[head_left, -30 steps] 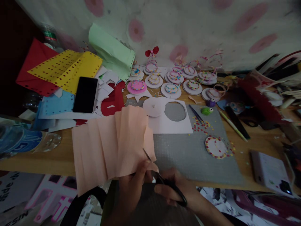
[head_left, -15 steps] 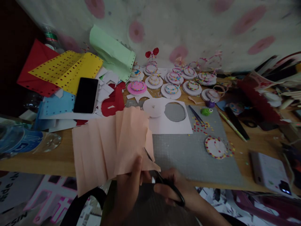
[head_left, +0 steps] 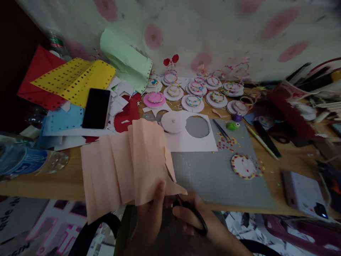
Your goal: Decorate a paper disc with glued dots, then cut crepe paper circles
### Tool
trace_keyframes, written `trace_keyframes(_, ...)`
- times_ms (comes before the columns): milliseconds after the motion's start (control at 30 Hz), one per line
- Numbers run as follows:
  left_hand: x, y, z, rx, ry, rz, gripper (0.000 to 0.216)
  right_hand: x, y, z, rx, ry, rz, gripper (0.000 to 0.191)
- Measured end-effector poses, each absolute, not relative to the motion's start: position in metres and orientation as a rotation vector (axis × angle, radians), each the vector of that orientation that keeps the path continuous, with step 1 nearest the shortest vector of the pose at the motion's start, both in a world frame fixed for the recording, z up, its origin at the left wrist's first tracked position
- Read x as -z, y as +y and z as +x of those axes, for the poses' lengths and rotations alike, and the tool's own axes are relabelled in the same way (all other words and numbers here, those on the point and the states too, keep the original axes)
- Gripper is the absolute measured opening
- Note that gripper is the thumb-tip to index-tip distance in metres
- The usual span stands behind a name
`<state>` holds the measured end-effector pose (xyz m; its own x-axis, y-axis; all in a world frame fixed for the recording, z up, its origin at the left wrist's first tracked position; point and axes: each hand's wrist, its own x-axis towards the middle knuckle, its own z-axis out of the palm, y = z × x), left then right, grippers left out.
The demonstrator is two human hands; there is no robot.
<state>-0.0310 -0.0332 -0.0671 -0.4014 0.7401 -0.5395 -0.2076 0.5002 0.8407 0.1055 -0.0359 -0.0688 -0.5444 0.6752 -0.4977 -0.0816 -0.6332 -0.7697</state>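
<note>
My left hand (head_left: pixel 153 209) pinches the lower edge of a folded peach crepe paper sheet (head_left: pixel 146 160), thumb on top and fingers underneath. The paper's pleated part spreads out to the left, past the table's front edge. In my right hand (head_left: pixel 195 215) are black-handled scissors (head_left: pixel 193 213), with my fingers through the loops. One blade lies over the paper near its right edge, pointing up and left. A narrow flap of paper sticks out to the right above the scissors' pivot. The other blade is hidden beneath the paper.
A grey cutting mat (head_left: pixel 202 177) carries white card (head_left: pixel 191 142) with a round hole, tweezers (head_left: pixel 221 130) and a beaded disc (head_left: pixel 243 166). Several decorated paper discs (head_left: pixel 193 102) stand behind. To the left lie a phone (head_left: pixel 96 108), coloured paper (head_left: pixel 77 80) and a plastic bottle (head_left: pixel 32 160).
The scissors and my right hand have shifted slightly, and the blade sits at a steeper angle on the paper. The folded part of the paper has tilted a little; my left hand keeps its grip.
</note>
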Motion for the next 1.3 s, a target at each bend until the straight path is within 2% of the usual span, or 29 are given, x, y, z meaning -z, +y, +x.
trace_keyframes(433,0.071,-0.038,-0.030,-1.106,1.690,0.487,0.044,0.072,-0.041,0.102,-2.190,-0.874,-1.071,0.052)
trace_keyframes(767,0.077,-0.039,-0.028,-1.106,1.570,0.550,0.056,0.066,-0.035,0.102,-2.151,-0.879,-1.083,0.048)
trace_keyframes(1300,0.073,-0.039,-0.028,-1.059,1.681,0.496,0.044,0.062,-0.033,0.103,-2.158,-0.944,-1.080,0.055)
